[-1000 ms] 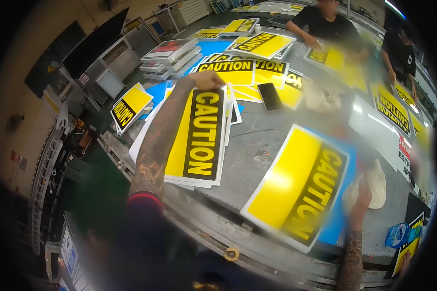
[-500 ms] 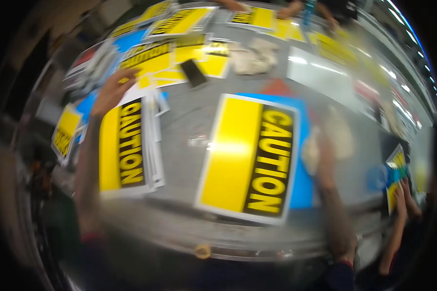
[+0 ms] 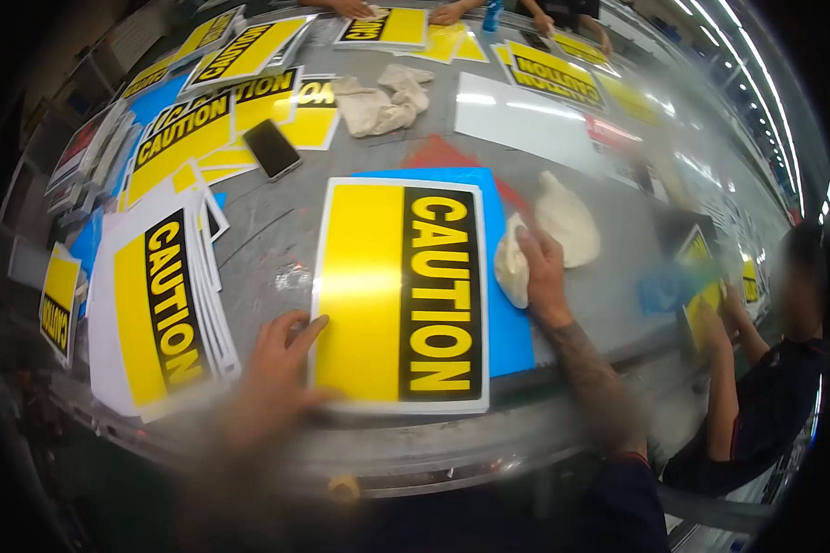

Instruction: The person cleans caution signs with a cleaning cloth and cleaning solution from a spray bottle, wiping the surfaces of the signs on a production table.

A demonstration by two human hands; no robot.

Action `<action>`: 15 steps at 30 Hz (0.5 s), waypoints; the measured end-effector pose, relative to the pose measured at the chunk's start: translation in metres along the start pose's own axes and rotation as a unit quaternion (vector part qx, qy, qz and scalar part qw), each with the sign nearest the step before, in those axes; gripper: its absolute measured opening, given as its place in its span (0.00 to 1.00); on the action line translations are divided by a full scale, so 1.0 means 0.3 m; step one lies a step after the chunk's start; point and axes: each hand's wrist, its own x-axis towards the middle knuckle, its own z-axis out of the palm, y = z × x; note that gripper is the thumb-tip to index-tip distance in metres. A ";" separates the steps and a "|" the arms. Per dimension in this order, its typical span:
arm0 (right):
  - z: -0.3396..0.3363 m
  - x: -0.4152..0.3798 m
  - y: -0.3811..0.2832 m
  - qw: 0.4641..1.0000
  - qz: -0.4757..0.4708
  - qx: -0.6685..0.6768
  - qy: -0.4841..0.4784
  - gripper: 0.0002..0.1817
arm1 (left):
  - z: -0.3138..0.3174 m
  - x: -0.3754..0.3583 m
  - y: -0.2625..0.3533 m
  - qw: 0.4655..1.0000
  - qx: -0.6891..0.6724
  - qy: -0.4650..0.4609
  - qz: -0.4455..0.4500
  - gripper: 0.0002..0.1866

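Note:
A yellow and black CAUTION sign (image 3: 358,295) lies in front of me, partly over a blue sheet (image 3: 511,341). At its left edge is my left hand (image 3: 281,364), fingers apart, with the fingertips at the border. My right hand (image 3: 544,272) is closed on a white cloth (image 3: 512,263) over the blue sheet's right edge. Just beyond that hand rests another pale cloth (image 3: 570,221). Left of my left hand sits a stack of CAUTION signs (image 3: 157,313), its sheets slightly fanned.
A black phone (image 3: 272,149) lies near more CAUTION signs (image 3: 180,138) at the back left. A crumpled cloth (image 3: 383,100) and a white sheet (image 3: 516,112) are farther back. Co-workers' hands (image 3: 710,323) handle signs at the right; others work at the far edge.
My left hand has come from the left stack to the sign's left edge. My right hand still has the cloth at the sign's right. The whole view has shifted.

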 end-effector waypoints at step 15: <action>-0.391 -0.272 -0.423 0.926 -0.125 -0.251 0.252 0.17 | 0.171 -0.057 -0.015 0.990 0.124 0.010 0.068 0.66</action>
